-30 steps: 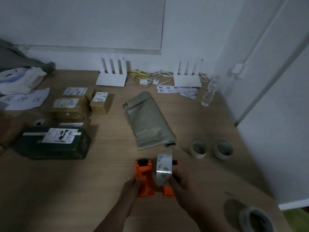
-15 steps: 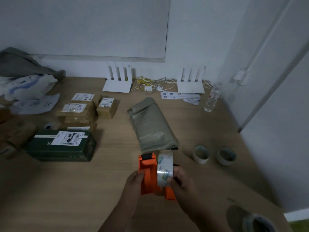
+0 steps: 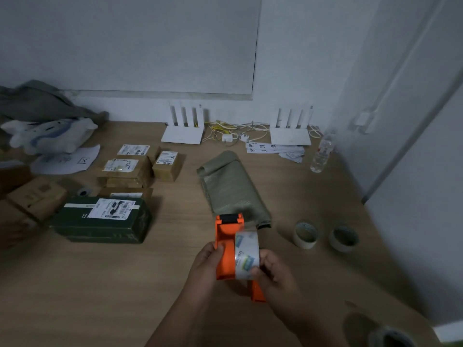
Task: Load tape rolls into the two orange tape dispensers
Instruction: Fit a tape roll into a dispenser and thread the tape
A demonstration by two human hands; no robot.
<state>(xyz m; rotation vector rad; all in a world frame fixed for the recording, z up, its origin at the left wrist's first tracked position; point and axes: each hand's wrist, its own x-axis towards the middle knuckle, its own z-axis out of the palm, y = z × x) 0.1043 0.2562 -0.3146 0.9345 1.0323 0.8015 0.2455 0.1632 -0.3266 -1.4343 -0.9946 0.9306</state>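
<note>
My left hand (image 3: 208, 261) grips an orange tape dispenser (image 3: 226, 242) by its left side and holds it above the wooden table. My right hand (image 3: 271, 270) holds a clear printed tape roll (image 3: 246, 255) pressed against the dispenser's right side. A second orange dispenser (image 3: 258, 291) lies on the table under my right hand, mostly hidden. Two pale tape rolls (image 3: 305, 235) (image 3: 343, 237) stand on the table to the right. Another roll (image 3: 392, 338) shows at the bottom right corner.
A folded grey-green bag (image 3: 231, 189) lies just beyond the dispenser. A dark green parcel (image 3: 100, 219) and several cardboard boxes (image 3: 125, 170) sit to the left. Two white routers (image 3: 183, 134) with cables stand along the wall, a water bottle (image 3: 322, 155) at the right.
The left hand has lifted its dispenser off the table, and the right hand has brought the tape roll up against its side.
</note>
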